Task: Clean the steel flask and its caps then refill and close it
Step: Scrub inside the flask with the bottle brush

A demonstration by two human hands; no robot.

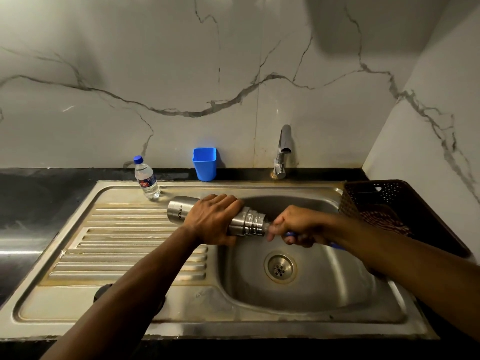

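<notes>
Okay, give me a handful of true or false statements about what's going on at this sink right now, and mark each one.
1. The left hand grips the flask on its side over the sink. True.
2. The flask's mouth points toward the plastic bottle. False: it points toward the right hand; the base faces the bottle.
3. The right hand holds a blue-handled tool at the flask's mouth. True.
4. Water is running from the tap. False: no stream shows.
5. The blue cup stands in the basin. False: it stands against the wall behind the sink.
</notes>
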